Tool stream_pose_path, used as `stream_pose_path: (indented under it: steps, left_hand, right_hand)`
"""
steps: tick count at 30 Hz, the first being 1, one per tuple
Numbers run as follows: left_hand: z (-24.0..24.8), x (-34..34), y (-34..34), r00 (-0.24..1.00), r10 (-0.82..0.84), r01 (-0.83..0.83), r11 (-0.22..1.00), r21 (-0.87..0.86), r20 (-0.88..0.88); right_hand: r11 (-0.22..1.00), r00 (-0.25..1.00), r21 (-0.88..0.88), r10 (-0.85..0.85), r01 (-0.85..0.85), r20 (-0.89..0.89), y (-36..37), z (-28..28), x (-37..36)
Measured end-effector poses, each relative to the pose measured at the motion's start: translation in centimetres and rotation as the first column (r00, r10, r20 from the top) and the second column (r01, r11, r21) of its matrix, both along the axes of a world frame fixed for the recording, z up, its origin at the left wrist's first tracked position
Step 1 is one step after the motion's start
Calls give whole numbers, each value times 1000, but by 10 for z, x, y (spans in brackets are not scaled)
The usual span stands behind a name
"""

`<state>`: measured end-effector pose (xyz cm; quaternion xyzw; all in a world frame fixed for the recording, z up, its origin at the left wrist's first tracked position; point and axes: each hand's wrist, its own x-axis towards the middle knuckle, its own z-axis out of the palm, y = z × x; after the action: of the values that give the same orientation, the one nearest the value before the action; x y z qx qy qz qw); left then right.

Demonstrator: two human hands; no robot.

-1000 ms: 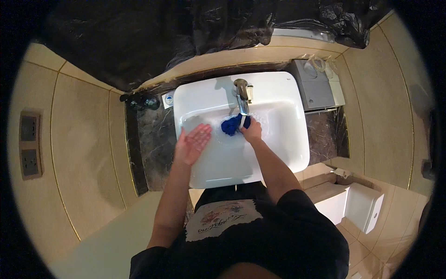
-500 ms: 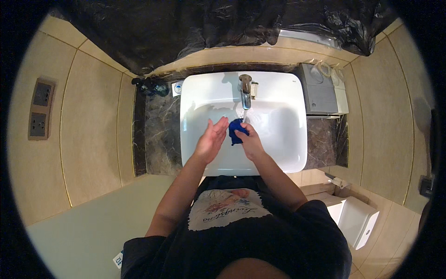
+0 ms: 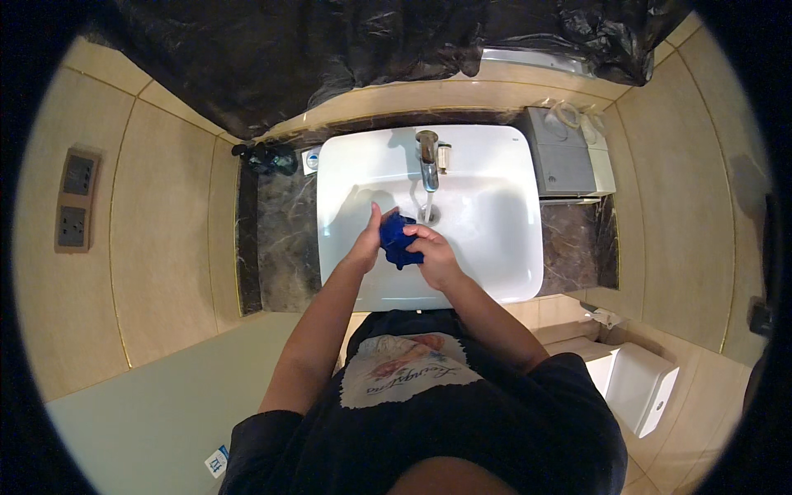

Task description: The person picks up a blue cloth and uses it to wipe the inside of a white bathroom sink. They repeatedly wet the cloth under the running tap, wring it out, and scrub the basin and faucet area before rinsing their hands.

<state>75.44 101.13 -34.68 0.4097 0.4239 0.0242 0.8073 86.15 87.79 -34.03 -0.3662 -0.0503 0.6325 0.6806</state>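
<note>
A wet-looking dark blue cloth point(image 3: 398, 240) is bunched between my two hands over the white sink basin point(image 3: 495, 247). My left hand point(image 3: 368, 241) holds its left side, thumb raised and fingers partly hidden behind the cloth. From the right, my right hand point(image 3: 432, 257) grips the cloth with bent fingers and thumb. Just beyond them a chrome faucet point(image 3: 428, 162) pours a stream of water point(image 3: 429, 202) toward the drain point(image 3: 428, 216). The water falls to the right of the cloth, apart from it.
Dark marble counter point(image 3: 289, 239) surrounds the sink. A grey box point(image 3: 561, 161) stands at the back right, and dark bottles or similar items point(image 3: 271, 157) at the back left. Black plastic sheeting point(image 3: 330, 49) covers the far wall. A white toilet point(image 3: 639, 388) is at the lower right.
The cloth has moved left and nearer to me, out of the water stream. My left hand, flat and apart from it before, now holds it along with my right.
</note>
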Motion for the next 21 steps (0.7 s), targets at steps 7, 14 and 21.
stream_pose_path:
  steps: [7,14,21]
  left_hand:
    - [-31,4,-12,976,196,-186,977,-105,99]
    - [-52,13,-36,704,430,-31,814,-580,566]
    - [-59,-9,-26,839,511,-378,794,-477,185]
  right_hand:
    - [954,964,-256,-89,155,251,7,-6,39]
    - [903,-27,349,-354,251,935,32,-5,-27]
    - [922,-316,124,-2,367,949,73,-80,-1]
